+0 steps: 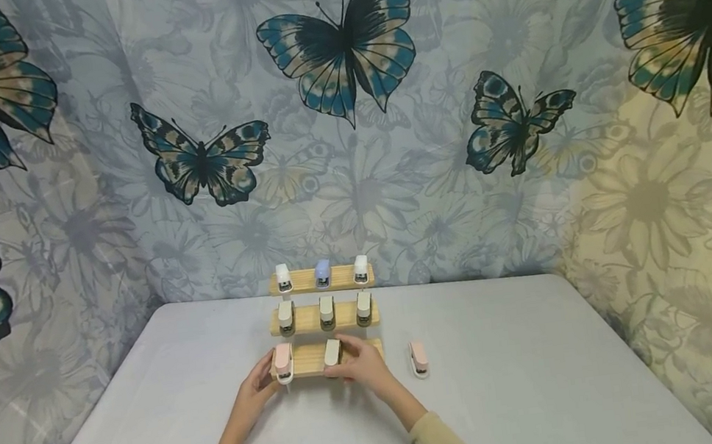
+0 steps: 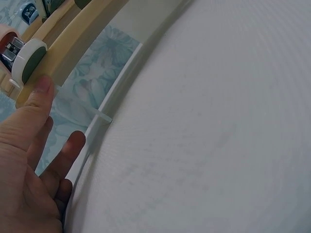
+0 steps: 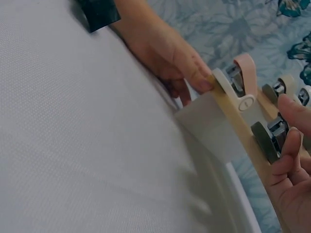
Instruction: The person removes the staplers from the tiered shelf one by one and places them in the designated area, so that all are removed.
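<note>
A three-tier rack of pale wooden boards holds several mini staplers. At the left end of its lowest board (image 1: 312,369), my left hand (image 1: 255,390) grips the wood, thumb on the front edge (image 2: 43,83). Just beside it stands a pink and white stapler (image 1: 283,362). My right hand (image 1: 365,365) pinches a cream stapler with a dark green base (image 1: 332,353) between thumb and fingers at the middle of that board. In the right wrist view, this stapler's green base (image 3: 265,141) rests against the wood.
Cream staplers (image 1: 327,313) line the middle board; two white ones and a lilac one (image 1: 322,273) stand on the top board. Another pink stapler (image 1: 418,357) lies on the white table (image 1: 515,380), right of the rack. A butterfly-patterned cloth (image 1: 393,195) hangs behind.
</note>
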The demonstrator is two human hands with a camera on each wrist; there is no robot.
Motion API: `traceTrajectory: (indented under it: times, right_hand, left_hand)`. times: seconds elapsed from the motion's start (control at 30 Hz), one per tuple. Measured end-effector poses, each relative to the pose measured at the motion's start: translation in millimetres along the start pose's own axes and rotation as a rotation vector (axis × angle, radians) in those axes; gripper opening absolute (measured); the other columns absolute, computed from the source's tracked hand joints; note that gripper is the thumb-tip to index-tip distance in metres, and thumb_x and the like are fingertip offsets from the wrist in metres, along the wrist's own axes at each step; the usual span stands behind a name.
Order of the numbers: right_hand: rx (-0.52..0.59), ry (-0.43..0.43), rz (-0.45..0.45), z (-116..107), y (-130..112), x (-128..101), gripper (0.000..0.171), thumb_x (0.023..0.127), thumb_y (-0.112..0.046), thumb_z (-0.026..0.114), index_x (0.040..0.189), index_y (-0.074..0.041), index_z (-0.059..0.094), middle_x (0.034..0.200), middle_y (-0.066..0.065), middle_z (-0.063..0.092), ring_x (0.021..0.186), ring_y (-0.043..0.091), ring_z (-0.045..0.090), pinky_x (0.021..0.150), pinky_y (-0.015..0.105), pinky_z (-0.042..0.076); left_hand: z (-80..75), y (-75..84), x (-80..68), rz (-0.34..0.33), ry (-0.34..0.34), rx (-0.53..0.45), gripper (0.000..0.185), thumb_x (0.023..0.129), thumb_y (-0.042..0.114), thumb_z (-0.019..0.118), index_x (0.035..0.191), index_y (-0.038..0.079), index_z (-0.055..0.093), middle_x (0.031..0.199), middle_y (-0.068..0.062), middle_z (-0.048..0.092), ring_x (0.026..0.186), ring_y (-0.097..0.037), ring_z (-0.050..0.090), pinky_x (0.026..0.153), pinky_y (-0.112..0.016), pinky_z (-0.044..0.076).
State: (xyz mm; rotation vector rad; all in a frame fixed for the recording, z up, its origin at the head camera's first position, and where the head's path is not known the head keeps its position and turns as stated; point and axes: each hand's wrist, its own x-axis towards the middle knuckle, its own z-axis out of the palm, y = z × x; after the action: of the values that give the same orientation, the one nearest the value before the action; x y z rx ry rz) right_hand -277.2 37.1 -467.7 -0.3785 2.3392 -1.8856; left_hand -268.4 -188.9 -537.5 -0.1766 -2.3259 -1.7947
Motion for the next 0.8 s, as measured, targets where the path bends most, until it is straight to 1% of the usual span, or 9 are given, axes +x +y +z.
traceTrajectory:
  times: [0.07, 0.23, 0.3, 0.4, 0.5, 0.53, 0.63, 0.73, 0.8]
  right_hand:
    - [0.016, -0.024, -0.006, -4, -4, -2, 0.071, 0.051, -0.027, 0.072, 0.113, -0.008, 0.042, 0.112, 0.017, 0.040, 0.049, 0.014, 0.051, 0.046, 0.027, 0.046]
    - [0.041, -0.099, -0.019, -14, -17, -9, 0.066, 0.057, -0.017, 0.070, 0.115, -0.003, 0.039, 0.114, 0.018, 0.037, 0.052, 0.016, 0.051, 0.050, 0.036, 0.046]
    - [0.026, -0.117, -0.029, -17, -21, -12, 0.065, 0.060, -0.015, 0.068, 0.115, -0.002, 0.038, 0.117, 0.019, 0.034, 0.061, 0.018, 0.052, 0.051, 0.035, 0.046]
    - [0.032, -0.137, -0.043, -24, -18, -13, 0.066, 0.061, -0.016, 0.068, 0.117, -0.002, 0.037, 0.118, 0.018, 0.033, 0.059, 0.019, 0.052, 0.049, 0.034, 0.046]
    - [0.059, -0.162, -0.062, -33, -16, -16, 0.066, 0.062, -0.017, 0.067, 0.118, -0.004, 0.035, 0.119, 0.016, 0.032, 0.058, 0.028, 0.052, 0.052, 0.033, 0.046]
    - [0.073, -0.178, -0.075, -36, -15, -16, 0.066, 0.063, -0.016, 0.066, 0.119, -0.005, 0.034, 0.120, 0.017, 0.031, 0.053, 0.030, 0.051, 0.053, 0.034, 0.045]
    - [0.088, -0.206, -0.118, -47, -19, -22, 0.065, 0.065, -0.013, 0.064, 0.121, -0.005, 0.031, 0.121, 0.018, 0.029, 0.059, 0.038, 0.049, 0.057, 0.036, 0.045]
    - [0.102, -0.220, -0.150, -58, -19, -26, 0.065, 0.065, -0.009, 0.064, 0.121, -0.004, 0.030, 0.121, 0.018, 0.027, 0.060, 0.039, 0.049, 0.058, 0.043, 0.044]
    - [0.102, -0.223, -0.157, -64, -18, -27, 0.065, 0.065, -0.008, 0.063, 0.121, -0.003, 0.030, 0.122, 0.018, 0.025, 0.059, 0.036, 0.050, 0.058, 0.044, 0.043]
  left_hand:
    - [-0.1, 0.5, 1.0, 0.009, -0.003, -0.003, 0.058, 0.067, 0.032, 0.059, 0.118, 0.023, 0.034, 0.120, 0.006, 0.033, 0.104, -0.013, 0.034, 0.084, -0.034, 0.030]
    - [-0.9, 1.4, 1.0, 0.012, -0.021, -0.023, 0.058, 0.067, 0.030, 0.059, 0.119, 0.022, 0.034, 0.120, 0.004, 0.033, 0.102, -0.014, 0.037, 0.081, -0.029, 0.034]
    - [-0.2, 1.6, 0.2, 0.005, -0.025, -0.022, 0.058, 0.067, 0.030, 0.059, 0.119, 0.022, 0.034, 0.120, 0.004, 0.033, 0.102, -0.014, 0.037, 0.081, -0.028, 0.034]
    - [0.1, 1.4, -1.7, -0.005, -0.023, -0.015, 0.058, 0.067, 0.031, 0.059, 0.119, 0.023, 0.034, 0.120, 0.005, 0.033, 0.102, -0.014, 0.037, 0.082, -0.029, 0.033]
    - [0.4, 2.1, -2.4, -0.002, -0.017, -0.011, 0.057, 0.068, 0.031, 0.058, 0.119, 0.023, 0.034, 0.120, 0.005, 0.033, 0.103, -0.014, 0.036, 0.083, -0.029, 0.032]
    - [0.3, 2.4, -2.6, -0.001, -0.014, -0.010, 0.057, 0.068, 0.031, 0.058, 0.118, 0.023, 0.034, 0.120, 0.006, 0.033, 0.103, -0.013, 0.036, 0.083, -0.029, 0.032]
    - [-0.4, 2.9, -2.1, 0.011, -0.008, -0.014, 0.057, 0.068, 0.031, 0.058, 0.119, 0.022, 0.034, 0.120, 0.006, 0.033, 0.103, -0.013, 0.036, 0.083, -0.029, 0.033]
    - [-1.1, 2.7, -1.8, 0.025, -0.019, -0.019, 0.057, 0.069, 0.030, 0.057, 0.119, 0.021, 0.033, 0.121, 0.003, 0.032, 0.104, -0.015, 0.035, 0.082, -0.030, 0.033]
    - [-2.2, 1.5, -2.3, 0.027, -0.020, -0.009, 0.057, 0.069, 0.031, 0.057, 0.120, 0.020, 0.033, 0.121, 0.002, 0.032, 0.104, -0.016, 0.035, 0.082, -0.030, 0.033]
